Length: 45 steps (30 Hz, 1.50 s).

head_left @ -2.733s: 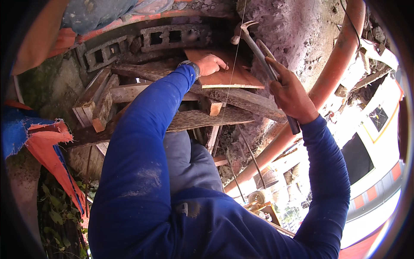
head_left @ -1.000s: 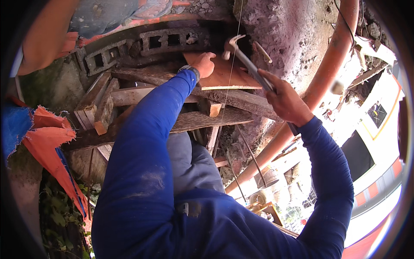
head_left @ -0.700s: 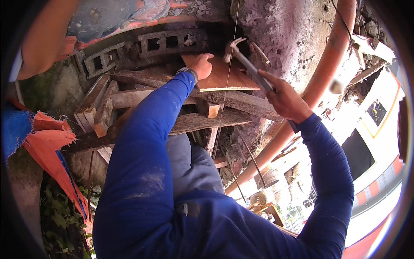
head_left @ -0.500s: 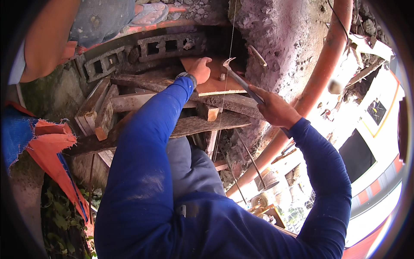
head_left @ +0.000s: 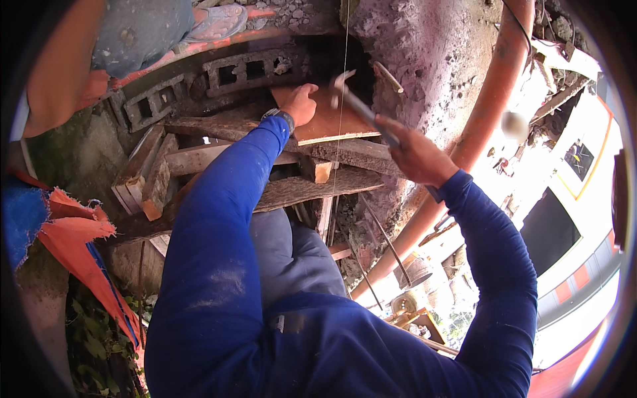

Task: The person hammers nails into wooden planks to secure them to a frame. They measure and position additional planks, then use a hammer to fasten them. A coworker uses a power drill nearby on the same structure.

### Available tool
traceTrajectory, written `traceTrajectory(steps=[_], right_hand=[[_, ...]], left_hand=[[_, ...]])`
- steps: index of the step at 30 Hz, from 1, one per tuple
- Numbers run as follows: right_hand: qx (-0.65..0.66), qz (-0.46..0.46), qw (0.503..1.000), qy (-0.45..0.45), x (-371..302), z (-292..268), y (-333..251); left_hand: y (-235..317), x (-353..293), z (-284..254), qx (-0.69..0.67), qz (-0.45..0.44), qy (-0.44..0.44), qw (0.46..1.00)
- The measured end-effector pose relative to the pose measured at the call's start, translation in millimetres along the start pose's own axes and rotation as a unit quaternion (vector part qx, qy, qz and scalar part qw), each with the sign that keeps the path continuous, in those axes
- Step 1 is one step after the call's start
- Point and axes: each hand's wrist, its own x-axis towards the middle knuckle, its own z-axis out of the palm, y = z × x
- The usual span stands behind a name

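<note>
- Outdoors, high on rough timber scaffolding; weathered planks (head_left: pixel 312 189) run across, w/ a short wood block (head_left: pixel 321 170) between them.
- Rough concrete column (head_left: pixel 434 63) rises just right of the work spot; orange pipe (head_left: pixel 488 113) slants down beside it.
- Hollow grey concrete blocks (head_left: pixel 219 79) lie in a row behind the planks; thin string (head_left: pixel 342 99) hangs straight down in front.
- Torn orange and blue sheet (head_left: pixel 79 245) at left edge; another person's leg and shoe (head_left: pixel 215 20) at top.
- Far below right: white building w/ dark rectangular panels and red-orange bands, no readable detail.
- Left hand (head_left: pixel 300 104) rests palm down on the orange-brown board (head_left: pixel 335 126), fingers flat, holding it against the planks.
- Right hand (head_left: pixel 415 156) closed tight round the hammer (head_left: pixel 361 106) handle; the head is up-left of the fist, right above the board's far edge, near the left hand's fingers. Can't tell if it touches the board.
</note>
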Motion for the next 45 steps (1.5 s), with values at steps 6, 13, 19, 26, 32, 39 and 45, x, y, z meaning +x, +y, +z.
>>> traceTrajectory(steps=[6, 13, 19, 26, 32, 39, 45], right_hand=[[0.104, 0.034, 0.993, -0.044, -58.4, -23.5, -4.1], [0.298, 0.152, 0.934, 0.123, -200.9, 9.1, 8.0], [0.455, 0.206, 0.816, 0.290, -282.0, 89.3, 23.2], [0.514, 0.202, 0.736, 0.391, -331.8, 164.9, 17.8], [0.527, 0.179, 0.729, 0.399, -370.3, 249.2, -3.0], [0.624, 0.111, 0.716, 0.292, -373.7, 327.1, -34.2], [0.650, 0.075, 0.725, 0.216, -357.5, 373.1, -38.5]], left_hand=[[13.1, 0.3, -7.7, 0.087, 0.004, -0.013, 0.996], [25.1, -16.9, -39.2, -0.014, 0.066, 0.207, 0.976], [179.2, -99.6, -52.6, 0.053, 0.239, 0.034, 0.969], [195.5, -42.2, 36.5, 0.352, 0.185, -0.235, 0.887], [156.4, -11.2, 65.3, 0.345, 0.080, -0.285, 0.891], [133.3, 12.8, 64.8, 0.286, 0.081, -0.249, 0.922], [127.4, 18.0, 47.0, 0.204, 0.057, -0.237, 0.948]])
